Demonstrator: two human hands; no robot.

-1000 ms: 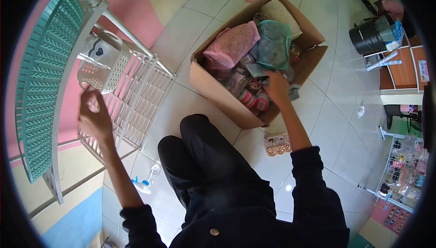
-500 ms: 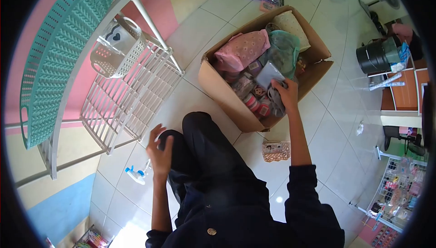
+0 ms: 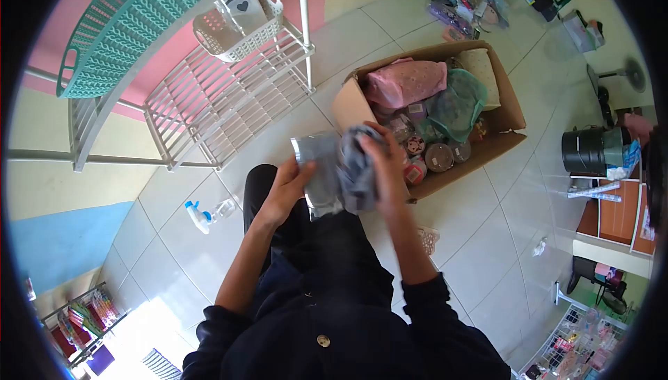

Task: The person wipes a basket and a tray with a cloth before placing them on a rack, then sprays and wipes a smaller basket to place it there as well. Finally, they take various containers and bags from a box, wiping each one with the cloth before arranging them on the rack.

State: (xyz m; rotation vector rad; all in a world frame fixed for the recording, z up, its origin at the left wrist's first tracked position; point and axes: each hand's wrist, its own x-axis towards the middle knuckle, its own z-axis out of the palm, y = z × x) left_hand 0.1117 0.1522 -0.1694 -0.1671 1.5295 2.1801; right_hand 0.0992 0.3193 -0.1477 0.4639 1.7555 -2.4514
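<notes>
No words, brands or numbers can be read. A small purple package [image 3: 416, 109] in the brown cardboard box [image 3: 481, 166] bears a pale label, its print too small to make out. A dark heart-shaped mark [image 3: 242, 6] shows on the whitish package [image 3: 232, 15] in the white perforated plastic basket [image 3: 245, 47].
</notes>
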